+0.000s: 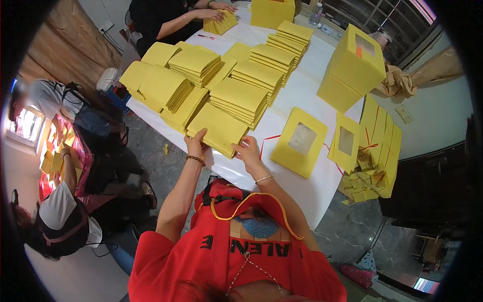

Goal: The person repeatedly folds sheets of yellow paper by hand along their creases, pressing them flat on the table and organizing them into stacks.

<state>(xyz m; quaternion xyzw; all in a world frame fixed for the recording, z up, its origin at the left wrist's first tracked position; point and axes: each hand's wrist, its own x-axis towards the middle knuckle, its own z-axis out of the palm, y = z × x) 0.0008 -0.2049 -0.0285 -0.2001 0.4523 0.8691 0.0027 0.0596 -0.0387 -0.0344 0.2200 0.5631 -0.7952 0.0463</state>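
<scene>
At the table's near edge lies a stack of folded yellow sheets (219,128). My left hand (195,142) grips its near left corner, thumb on top. My right hand (247,151) holds the near right corner between thumb and fingers. Behind it, more yellow stacks (239,98) stand in rows, and another fanned stack (166,88) lies to the left. To the right of my right hand, a flat yellow piece with a clear window (300,142) lies on the white table cover (314,75), beside a red ribbon (271,137).
A tall yellow box (347,70) stands at the right, above bundled yellow pieces (382,146) tied with red ribbon. Across the table, a co-worker's hands (215,14) touch a yellow piece. Two people work at the far left. A bottle (316,14) stands at the back.
</scene>
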